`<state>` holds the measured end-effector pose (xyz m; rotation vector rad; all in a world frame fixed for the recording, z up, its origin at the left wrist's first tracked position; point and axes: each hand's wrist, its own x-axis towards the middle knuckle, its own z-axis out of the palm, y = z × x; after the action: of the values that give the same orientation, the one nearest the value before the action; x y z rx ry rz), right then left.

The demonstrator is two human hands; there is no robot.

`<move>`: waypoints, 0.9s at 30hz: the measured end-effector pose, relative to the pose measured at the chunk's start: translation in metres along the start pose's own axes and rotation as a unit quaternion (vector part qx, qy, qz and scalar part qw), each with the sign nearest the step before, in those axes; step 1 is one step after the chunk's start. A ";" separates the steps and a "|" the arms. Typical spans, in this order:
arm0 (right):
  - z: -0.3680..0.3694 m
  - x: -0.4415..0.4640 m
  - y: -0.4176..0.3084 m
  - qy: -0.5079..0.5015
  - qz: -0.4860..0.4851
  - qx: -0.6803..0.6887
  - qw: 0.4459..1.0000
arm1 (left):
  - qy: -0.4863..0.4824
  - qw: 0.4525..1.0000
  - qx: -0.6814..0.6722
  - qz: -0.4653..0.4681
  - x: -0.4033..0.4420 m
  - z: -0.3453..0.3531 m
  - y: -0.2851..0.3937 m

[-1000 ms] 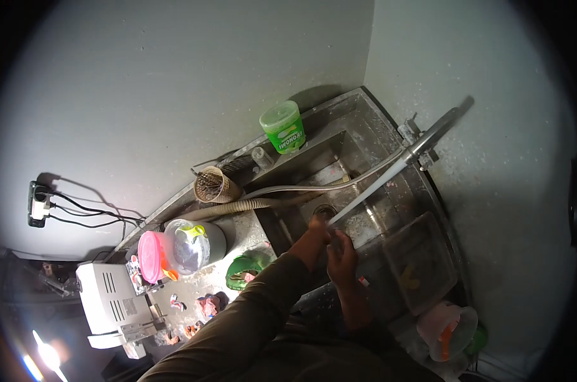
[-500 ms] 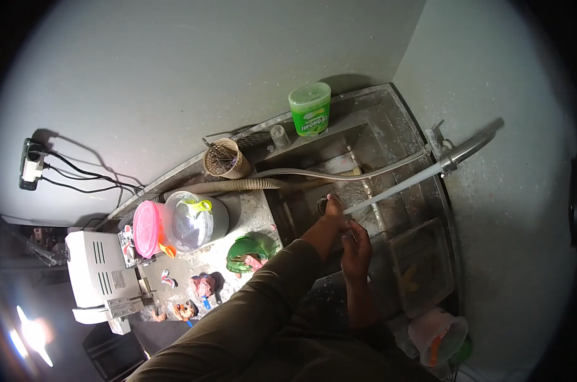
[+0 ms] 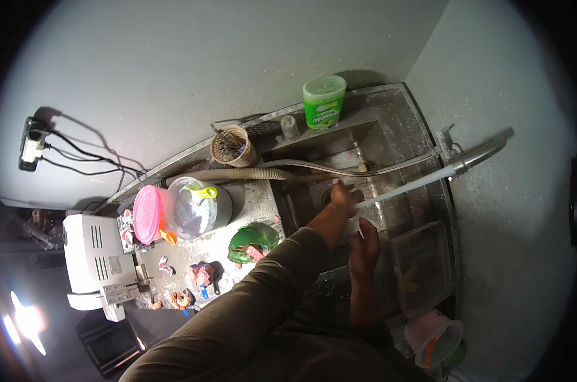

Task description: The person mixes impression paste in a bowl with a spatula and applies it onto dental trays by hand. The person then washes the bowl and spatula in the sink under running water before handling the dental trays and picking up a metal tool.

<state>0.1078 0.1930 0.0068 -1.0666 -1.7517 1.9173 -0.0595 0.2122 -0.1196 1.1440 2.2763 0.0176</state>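
My left hand (image 3: 344, 198) is over the sink basin (image 3: 396, 162), at the end of the water stream (image 3: 403, 188). Its fingers look loosely apart and no object shows in them. Just below it in the view, my right hand (image 3: 365, 248) is raised with its thumb away from its fingers, holding nothing. The two hands do not touch. A metal faucet (image 3: 482, 156) on the right pours the stream. Beside my left hand, the dark round drain (image 3: 326, 197) is partly hidden.
A ribbed hose (image 3: 237, 174) and a thin hose (image 3: 390, 170) cross the sink. On the counter are a green bowl (image 3: 241, 245), a pink container (image 3: 150, 215) and a clear tub (image 3: 190, 219). A green-labelled container (image 3: 325, 105) stands behind. A clear bin (image 3: 422, 267) lies right.
My left hand has moved slightly away from the drain and its fingers have spread. My right hand has drawn back from my left wrist. The view has shifted slightly.
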 end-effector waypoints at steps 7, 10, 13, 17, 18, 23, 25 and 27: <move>-0.006 0.006 -0.007 -0.002 0.035 0.032 0.999 | 0.066 0.929 -0.358 -0.070 -0.028 0.039 0.009; -0.012 0.010 0.006 -0.002 0.022 0.035 0.999 | 0.050 0.679 -0.710 -0.178 -0.026 0.049 0.010; -0.012 0.009 0.008 -0.001 0.030 0.059 0.998 | -0.010 0.330 -0.906 -0.266 -0.038 0.044 0.013; -0.011 0.009 0.015 0.003 0.009 0.083 0.996 | -0.021 0.310 -0.915 -0.257 -0.053 0.046 0.017; -0.012 0.010 0.019 0.004 0.010 0.082 0.997 | -0.023 0.309 -0.915 -0.257 -0.050 0.055 0.015; -0.011 0.009 0.013 0.004 0.015 0.075 0.997 | -0.003 0.248 -0.932 -0.264 -0.062 0.053 0.017; -0.011 0.009 0.011 0.005 0.017 0.069 0.997 | 0.002 0.248 -0.930 -0.271 -0.071 0.040 0.018; -0.011 0.009 0.013 0.006 0.020 0.064 0.998 | 0.008 0.249 -0.928 -0.279 -0.071 0.033 0.016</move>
<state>0.1127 0.2041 -0.0078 -1.0727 -1.5891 2.0135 0.0019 0.1618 -0.1076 -0.9886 0.8065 1.7585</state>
